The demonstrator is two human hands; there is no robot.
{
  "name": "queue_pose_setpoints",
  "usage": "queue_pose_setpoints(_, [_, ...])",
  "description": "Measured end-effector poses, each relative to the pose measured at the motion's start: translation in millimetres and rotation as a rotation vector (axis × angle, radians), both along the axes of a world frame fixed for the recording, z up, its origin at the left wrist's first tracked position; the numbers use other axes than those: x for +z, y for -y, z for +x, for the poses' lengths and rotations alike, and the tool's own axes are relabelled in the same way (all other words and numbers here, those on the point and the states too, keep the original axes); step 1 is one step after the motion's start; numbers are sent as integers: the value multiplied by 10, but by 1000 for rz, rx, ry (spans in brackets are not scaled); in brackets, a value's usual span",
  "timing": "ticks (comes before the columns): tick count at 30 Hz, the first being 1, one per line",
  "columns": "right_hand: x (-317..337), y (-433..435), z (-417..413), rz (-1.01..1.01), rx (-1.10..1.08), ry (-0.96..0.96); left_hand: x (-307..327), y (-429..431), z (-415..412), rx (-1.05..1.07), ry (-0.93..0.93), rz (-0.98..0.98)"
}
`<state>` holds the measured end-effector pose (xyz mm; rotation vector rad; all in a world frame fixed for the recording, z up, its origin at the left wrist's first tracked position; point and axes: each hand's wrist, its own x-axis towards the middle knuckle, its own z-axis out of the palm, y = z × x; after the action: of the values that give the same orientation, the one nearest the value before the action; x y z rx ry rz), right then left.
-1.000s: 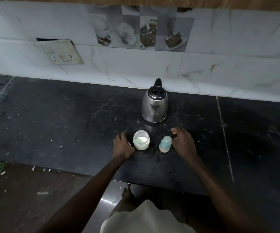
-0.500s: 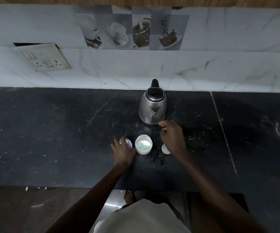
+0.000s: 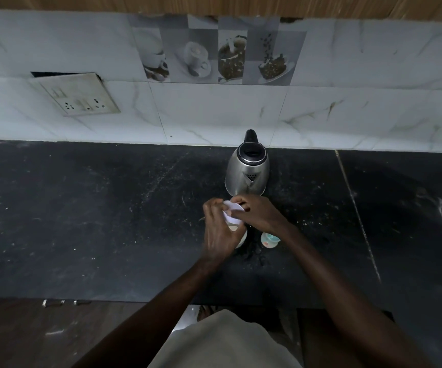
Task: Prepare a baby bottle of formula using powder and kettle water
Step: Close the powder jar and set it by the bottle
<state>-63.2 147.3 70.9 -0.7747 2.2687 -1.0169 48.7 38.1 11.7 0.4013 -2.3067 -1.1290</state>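
Both hands (image 3: 237,219) have come together, gripping a small white lid (image 3: 232,212) above the jar (image 3: 241,238).

We are holding our left hand (image 3: 218,232) and right hand (image 3: 258,212) close together, fingers curled and pinching something white.

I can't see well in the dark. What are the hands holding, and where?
Both hands, left and right, pinch a small white object by its edges, above the powder jar. What it is cannot be told.
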Motion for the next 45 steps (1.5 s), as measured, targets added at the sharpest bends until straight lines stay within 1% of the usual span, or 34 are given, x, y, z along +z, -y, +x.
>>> queue_pose_setpoints(3, [-50,-39,-14,85,78,-59,-80,10,37,-8,19,33])
queue_pose_setpoints(8, [-168,-1,46,183,122,-184,-163,42,70,-15,31,96])
queue_pose_setpoints(10, [-203,-19,51,245,137,-238,-200,73,95,-64,118,139])
queue_pose_setpoints(13, [-242,-54,66,298,186,-272,-321,135,178,-139,331,217])
queue_pose_setpoints(15, [-279,-63,95,324,241,-279,-430,196,236,-184,441,268])
queue_pose_setpoints(19, [-360,-77,174,360,316,-294,-574,255,255,-211,540,265])
queue_pose_setpoints(22, [-365,-63,212,356,325,-313,-614,260,219,-195,532,257])
queue_pose_setpoints(25, [-395,-35,228,369,338,-350,-608,264,182,-223,491,253])
queue_pose_setpoints(30, [-461,-12,235,435,357,-353,-740,283,190,-231,435,254])
queue_pose_setpoints(33, [-416,11,246,474,317,-331,-801,308,204,-217,418,263])
queue_pose_setpoints(37, [-354,72,316,516,212,-384,-734,307,190,-218,403,351])
queue_pose_setpoints(40, [-343,156,363,599,146,-410,-713,293,184,-227,391,407])
queue_pose_setpoints(42, [-320,189,369,613,164,-395,-689,291,193,-217,374,424])
queue_pose_setpoints(45, [-270,176,337,606,255,-352,-707,304,198,-215,346,419])
